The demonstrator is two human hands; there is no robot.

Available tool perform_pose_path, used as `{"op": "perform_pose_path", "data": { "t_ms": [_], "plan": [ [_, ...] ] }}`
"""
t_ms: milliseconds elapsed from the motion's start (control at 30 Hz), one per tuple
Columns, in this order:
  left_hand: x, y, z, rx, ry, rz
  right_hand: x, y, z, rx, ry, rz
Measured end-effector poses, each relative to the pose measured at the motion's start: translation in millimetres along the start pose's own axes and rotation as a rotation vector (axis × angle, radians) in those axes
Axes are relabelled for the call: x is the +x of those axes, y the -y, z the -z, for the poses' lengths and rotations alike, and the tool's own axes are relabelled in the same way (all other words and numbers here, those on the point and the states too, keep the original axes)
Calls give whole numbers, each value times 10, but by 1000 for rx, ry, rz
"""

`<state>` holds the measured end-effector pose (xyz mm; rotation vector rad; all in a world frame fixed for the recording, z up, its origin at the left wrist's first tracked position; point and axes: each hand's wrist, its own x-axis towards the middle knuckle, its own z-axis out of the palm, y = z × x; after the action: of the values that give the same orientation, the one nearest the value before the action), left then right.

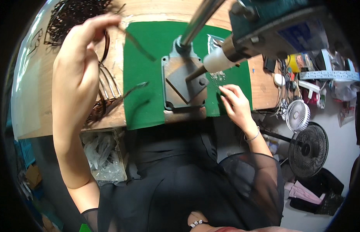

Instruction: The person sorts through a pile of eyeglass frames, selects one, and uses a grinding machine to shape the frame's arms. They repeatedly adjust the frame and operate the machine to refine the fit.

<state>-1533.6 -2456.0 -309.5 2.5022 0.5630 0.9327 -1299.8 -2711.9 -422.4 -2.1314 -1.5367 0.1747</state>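
My left hand is raised at the left, its fingers pinched on a thin brown eyeglass temple that is smeared by motion over the green mat. Under that hand lies a stack of brown eyeglass parts, and a dark slender piece reaches from it onto the mat. My right hand rests at the mat's right side, thumb and fingertips closed beside a scatter of tiny metal parts. What those fingertips hold is too small to tell. Between my hands stands a bench press, its tilted metal plate on a base.
A pile of brown eyeglass frames lies at the far left. The press's column and head overhang the mat. Right of it are cables, a small white fan and a black fan. A box of clear plastic bags stands below the table's left edge.
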Motion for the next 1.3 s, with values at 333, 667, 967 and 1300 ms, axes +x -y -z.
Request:
{"op": "perform_pose_path", "data": {
  "t_ms": [333, 667, 967, 1300],
  "plan": [
    [-412, -181, 389, -463, 417, 595, -26, -37, 97, -152, -103, -20],
    [-966, -263, -167, -1830, -144, 330, -90, -266, -281, 266, -170, -265],
    [-817, -652, -580, -1403, -410, 468, -49, -278, -255, 202, -77, -294],
    [-667, -750, -759, -1608, -334, 490, -27, -326, -243, 248, -47, -230]
  ]
}}
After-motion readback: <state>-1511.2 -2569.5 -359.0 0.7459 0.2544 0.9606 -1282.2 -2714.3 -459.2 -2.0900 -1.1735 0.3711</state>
